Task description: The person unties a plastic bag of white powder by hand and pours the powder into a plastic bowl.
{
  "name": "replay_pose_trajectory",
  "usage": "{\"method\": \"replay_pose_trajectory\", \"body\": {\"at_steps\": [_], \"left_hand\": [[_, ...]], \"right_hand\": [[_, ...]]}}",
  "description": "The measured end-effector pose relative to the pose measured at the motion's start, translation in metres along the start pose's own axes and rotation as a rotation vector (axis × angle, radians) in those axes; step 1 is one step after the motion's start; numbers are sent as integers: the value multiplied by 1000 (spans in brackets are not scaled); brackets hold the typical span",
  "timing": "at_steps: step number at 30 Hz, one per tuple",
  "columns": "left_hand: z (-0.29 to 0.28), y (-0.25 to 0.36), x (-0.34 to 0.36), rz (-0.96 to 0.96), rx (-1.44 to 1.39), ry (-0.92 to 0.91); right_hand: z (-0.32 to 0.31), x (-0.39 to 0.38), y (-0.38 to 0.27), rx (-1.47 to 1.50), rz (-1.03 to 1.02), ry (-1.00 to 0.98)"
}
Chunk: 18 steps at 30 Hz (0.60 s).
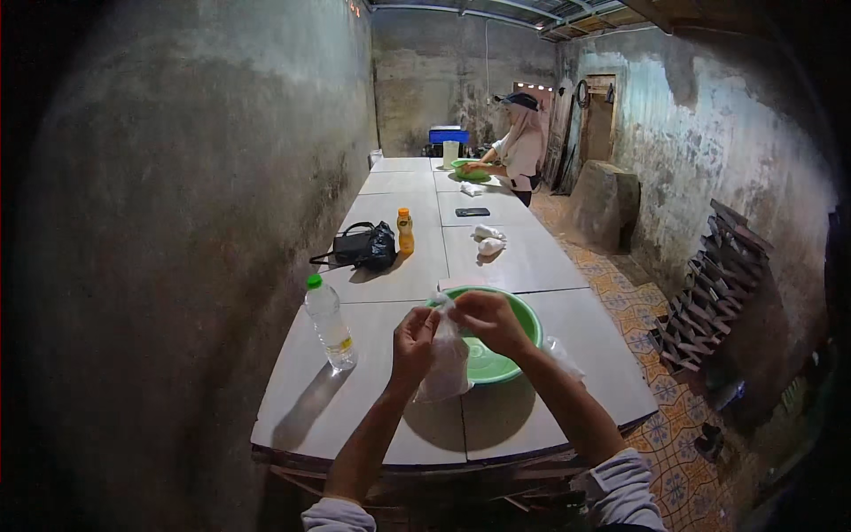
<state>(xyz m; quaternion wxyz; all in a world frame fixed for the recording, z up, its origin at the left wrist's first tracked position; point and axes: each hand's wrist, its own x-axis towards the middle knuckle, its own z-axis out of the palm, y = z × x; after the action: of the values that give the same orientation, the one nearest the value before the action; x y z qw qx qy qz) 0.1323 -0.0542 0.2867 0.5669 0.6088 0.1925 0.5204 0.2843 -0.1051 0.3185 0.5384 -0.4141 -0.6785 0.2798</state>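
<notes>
A small back-room food-packing workshop: bare, stained concrete walls (204,177) and a corrugated roof (532,11) enclose a long row of pale tables (399,182). Green basins (519,319) and filled white bags (487,239) sit along them, a second worker (521,146) bends over the far end, and patterned tiles (656,355) cover the floor.

green bowl (510,341) on a pale grey table (399,275); clear bottle (330,324) with a green cap; orange bottle (405,232); black bag (368,246); floor tiles (674,426) patterned orange and blue
</notes>
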Motion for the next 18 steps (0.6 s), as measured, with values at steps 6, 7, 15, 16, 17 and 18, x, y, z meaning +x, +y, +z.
{"method": "replay_pose_trajectory", "body": {"at_steps": [6, 7, 15, 16, 17, 18], "left_hand": [[33, 1, 12, 28, -54, 18], [38, -2, 15, 31, -51, 23], [43, -35, 41, 261, 71, 323], [32, -41, 41, 383, 241, 347], [19, -43, 42, 508, 416, 373], [10, -39, 40, 493, 421, 387]], "right_hand": [[-23, -2, 8, 493, 145, 317], [-27, 1, 10, 495, 143, 310], [-46, 21, 37, 239, 37, 360], [-42, 14, 43, 151, 25, 320], [-35, 8, 47, 66, 9, 270], [-33, -4, 53, -93, 39, 153]]}}
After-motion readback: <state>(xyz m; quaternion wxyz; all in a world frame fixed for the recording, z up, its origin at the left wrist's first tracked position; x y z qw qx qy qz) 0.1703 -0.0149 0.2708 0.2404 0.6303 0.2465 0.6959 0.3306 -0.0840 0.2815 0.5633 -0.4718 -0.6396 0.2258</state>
